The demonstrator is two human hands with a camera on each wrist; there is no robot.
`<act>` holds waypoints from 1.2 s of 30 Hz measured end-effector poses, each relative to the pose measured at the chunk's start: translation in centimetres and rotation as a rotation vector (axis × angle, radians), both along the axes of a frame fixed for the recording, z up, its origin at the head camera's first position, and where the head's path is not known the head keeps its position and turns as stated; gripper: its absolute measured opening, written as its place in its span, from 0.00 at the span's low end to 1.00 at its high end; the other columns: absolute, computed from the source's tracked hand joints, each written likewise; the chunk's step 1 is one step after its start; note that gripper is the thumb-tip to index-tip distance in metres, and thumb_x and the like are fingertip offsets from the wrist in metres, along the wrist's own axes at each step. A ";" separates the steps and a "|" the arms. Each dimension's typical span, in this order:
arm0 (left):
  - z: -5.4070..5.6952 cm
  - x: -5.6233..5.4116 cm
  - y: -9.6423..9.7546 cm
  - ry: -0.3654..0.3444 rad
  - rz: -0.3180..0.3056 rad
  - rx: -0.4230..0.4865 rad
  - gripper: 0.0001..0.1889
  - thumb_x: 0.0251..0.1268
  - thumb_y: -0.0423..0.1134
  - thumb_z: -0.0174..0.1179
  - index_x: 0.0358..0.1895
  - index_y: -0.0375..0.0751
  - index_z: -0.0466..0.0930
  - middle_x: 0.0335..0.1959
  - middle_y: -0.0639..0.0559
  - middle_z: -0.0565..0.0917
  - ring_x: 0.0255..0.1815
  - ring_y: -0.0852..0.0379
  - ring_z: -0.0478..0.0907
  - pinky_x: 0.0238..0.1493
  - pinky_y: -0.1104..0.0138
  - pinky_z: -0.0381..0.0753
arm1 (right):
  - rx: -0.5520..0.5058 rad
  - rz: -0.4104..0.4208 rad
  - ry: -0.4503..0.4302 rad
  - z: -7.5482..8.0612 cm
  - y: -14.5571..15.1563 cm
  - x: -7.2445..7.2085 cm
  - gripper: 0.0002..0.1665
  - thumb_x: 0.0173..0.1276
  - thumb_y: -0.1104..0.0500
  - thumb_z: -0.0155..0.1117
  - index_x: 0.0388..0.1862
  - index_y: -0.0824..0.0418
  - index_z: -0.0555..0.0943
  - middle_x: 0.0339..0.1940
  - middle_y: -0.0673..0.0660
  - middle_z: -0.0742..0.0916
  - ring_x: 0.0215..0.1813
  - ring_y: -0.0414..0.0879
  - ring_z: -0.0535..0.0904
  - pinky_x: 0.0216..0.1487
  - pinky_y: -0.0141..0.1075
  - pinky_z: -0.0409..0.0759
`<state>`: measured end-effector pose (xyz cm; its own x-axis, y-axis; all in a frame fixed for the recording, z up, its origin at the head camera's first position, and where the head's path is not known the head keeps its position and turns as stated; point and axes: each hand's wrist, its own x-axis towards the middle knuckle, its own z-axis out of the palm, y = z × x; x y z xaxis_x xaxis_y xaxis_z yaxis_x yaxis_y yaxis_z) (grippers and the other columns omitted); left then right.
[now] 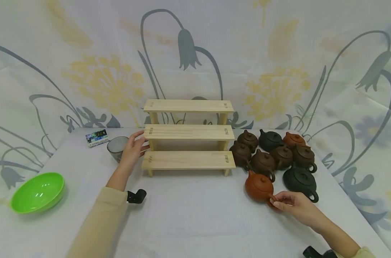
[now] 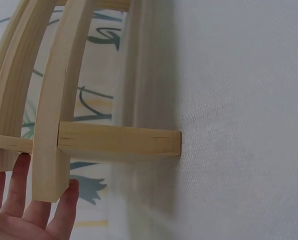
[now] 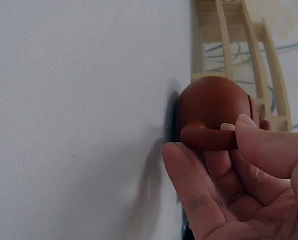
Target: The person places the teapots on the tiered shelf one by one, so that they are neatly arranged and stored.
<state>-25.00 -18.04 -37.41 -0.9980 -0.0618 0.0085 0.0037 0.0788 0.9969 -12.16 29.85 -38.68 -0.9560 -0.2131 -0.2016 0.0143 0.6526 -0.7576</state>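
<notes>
Front-right of the wooden stand [image 1: 189, 132], an orange teapot [image 1: 257, 192] is pinched by its handle [image 3: 204, 139] in the right hand [image 1: 298, 207]; its lid [image 1: 260, 182] could be shed through tilting. The left hand [image 1: 132, 148] is spread.

1. A screened-off set-up; home or studio, I cannot tell.
2. Behind the wooden stand [image 1: 189, 159]: flower-printed cloth [image 1: 237, 43], hung as a backdrop.
3. Beneath the stand: a desk [image 1: 189, 215] with a plain white surface.
</notes>
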 end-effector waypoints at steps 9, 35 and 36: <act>0.0 0.2 0.1 -0.004 0.002 0.013 0.26 0.76 0.45 0.39 0.72 0.42 0.50 0.64 0.35 0.66 0.60 0.38 0.68 0.60 0.53 0.64 | -0.020 0.037 0.010 1.3 -0.2 0.3 0.17 0.64 0.59 0.64 0.44 0.73 0.79 0.41 0.60 0.83 0.41 0.45 0.79 0.37 0.33 0.79; 0.0 0.4 0.3 -0.015 0.014 0.019 0.26 0.76 0.45 0.39 0.72 0.43 0.50 0.64 0.34 0.66 0.61 0.39 0.67 0.62 0.52 0.62 | -0.075 0.155 0.180 6.2 -4.1 -2.5 0.14 0.66 0.62 0.61 0.44 0.73 0.78 0.42 0.62 0.82 0.39 0.46 0.83 0.41 0.38 0.80; 0.0 0.4 0.3 -0.014 0.014 0.018 0.26 0.76 0.45 0.39 0.72 0.43 0.51 0.64 0.35 0.66 0.61 0.39 0.67 0.62 0.52 0.63 | -0.080 0.153 0.180 6.3 -4.3 -2.7 0.14 0.66 0.62 0.61 0.44 0.73 0.78 0.42 0.62 0.82 0.39 0.46 0.83 0.41 0.38 0.80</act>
<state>-24.62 -17.78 -37.40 -0.9971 -0.0763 -0.0071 -0.0117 0.0605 0.9981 -14.83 25.53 -32.37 -0.9303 -0.3666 -0.0074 -0.2202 0.5748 -0.7881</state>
